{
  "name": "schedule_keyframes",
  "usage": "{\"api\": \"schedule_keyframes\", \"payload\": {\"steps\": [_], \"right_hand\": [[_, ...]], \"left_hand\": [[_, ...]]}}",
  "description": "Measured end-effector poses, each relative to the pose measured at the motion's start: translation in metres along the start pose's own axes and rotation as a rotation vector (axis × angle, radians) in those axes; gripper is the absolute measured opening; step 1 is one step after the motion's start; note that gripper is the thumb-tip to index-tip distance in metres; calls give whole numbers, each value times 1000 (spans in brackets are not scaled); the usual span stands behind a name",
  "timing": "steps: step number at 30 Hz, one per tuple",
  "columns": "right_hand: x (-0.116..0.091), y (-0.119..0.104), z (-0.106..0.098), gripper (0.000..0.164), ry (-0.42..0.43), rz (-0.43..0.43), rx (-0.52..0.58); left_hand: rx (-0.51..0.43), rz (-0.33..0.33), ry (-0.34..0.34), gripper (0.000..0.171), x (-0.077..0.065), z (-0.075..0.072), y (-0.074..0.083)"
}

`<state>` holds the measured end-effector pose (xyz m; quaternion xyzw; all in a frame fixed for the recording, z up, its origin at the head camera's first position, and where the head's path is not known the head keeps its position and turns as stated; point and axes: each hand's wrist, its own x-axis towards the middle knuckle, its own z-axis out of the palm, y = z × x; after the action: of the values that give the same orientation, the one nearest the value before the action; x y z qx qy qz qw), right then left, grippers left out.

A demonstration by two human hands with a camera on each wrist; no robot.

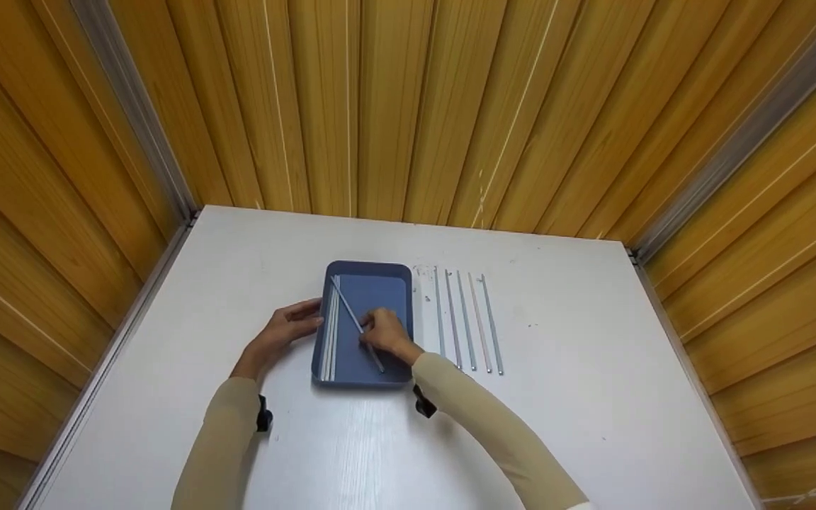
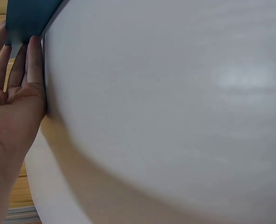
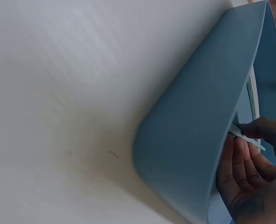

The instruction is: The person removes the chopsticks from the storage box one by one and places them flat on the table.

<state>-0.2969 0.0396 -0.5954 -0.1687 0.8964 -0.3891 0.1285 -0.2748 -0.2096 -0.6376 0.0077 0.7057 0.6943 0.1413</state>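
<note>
A blue rectangular tray (image 1: 363, 384) lies on the white table. Inside it, several thin pale sticks (image 1: 331, 333) lie side by side along the left wall. My right hand (image 1: 385, 331) is over the tray and pinches one thin grey stick (image 1: 348, 306) between thumb and fingers. That stick slants across the tray, its far end over the tops of the pale ones. The right wrist view shows the thumb pressing this stick against the fingers, partly hidden behind the tray wall. My left hand (image 1: 285, 331) rests against the tray's left side with its fingers extended.
To the tray's right, several thin sticks (image 1: 467, 322) lie in a spaced row on the white table (image 1: 578, 397). Small dark marks dot the tabletop. Yellow wood-patterned walls (image 1: 394, 106) stand behind and at both sides.
</note>
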Motion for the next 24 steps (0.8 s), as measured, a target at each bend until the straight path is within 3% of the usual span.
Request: {"api": "schedule_keyframes", "payload": {"steps": [12, 24], "right_hand": [[-5, 6, -19, 23, -5, -56, 47], [-11, 8, -31, 21, 30, 35, 165]], "left_hand": [[-7, 29, -17, 62, 2, -1, -2], [-20, 3, 7, 61, 2, 0, 0]]}}
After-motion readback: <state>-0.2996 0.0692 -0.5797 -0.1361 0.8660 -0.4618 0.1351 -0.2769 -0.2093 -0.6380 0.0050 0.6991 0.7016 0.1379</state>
